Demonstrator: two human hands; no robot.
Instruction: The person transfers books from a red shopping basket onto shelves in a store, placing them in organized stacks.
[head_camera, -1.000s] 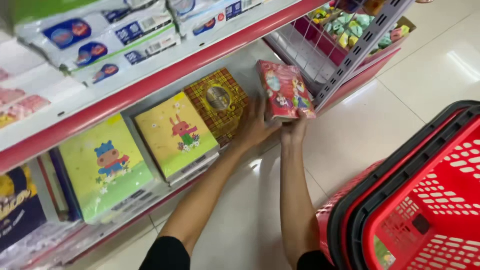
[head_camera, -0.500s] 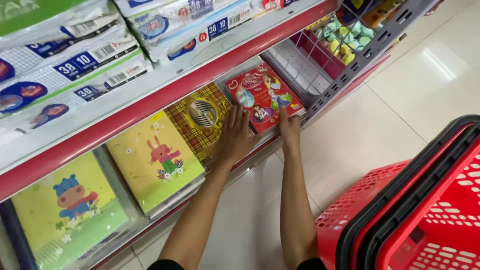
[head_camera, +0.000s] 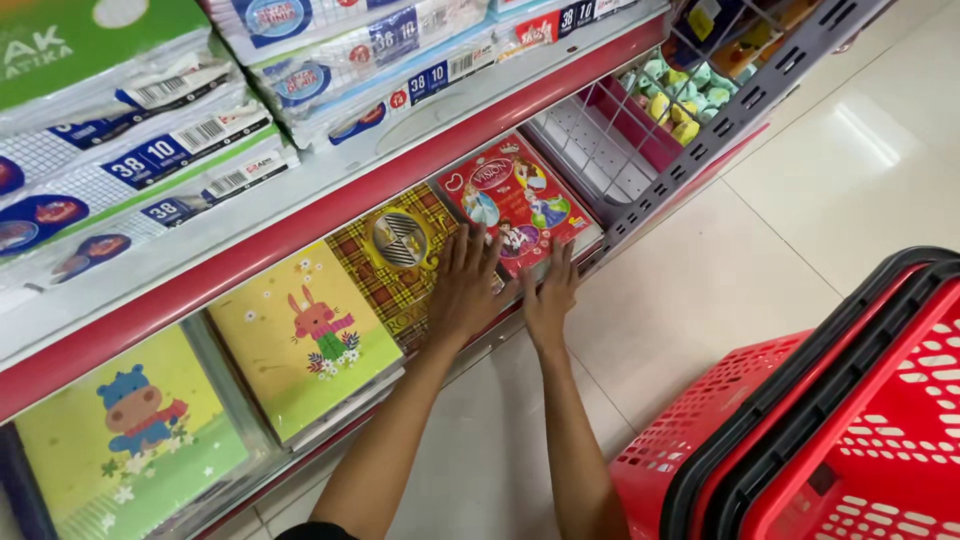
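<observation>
Left hand (head_camera: 463, 290) flat on plaid album (head_camera: 400, 262); right hand (head_camera: 548, 296) open, touching red album (head_camera: 515, 203); album shelved, nothing gripped.

Glossy red picture album (head_camera: 515, 200), perforated red plastic basket (head_camera: 850, 420), shiny floor tiles (head_camera: 760, 260)

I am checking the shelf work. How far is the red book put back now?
Done: the red book lies flat on the bottom shelf, beside the plaid book. In hand: both hands press flat, left hand on the plaid book, right hand at the red book's lower edge. Left: only lifting the hands away.
</observation>
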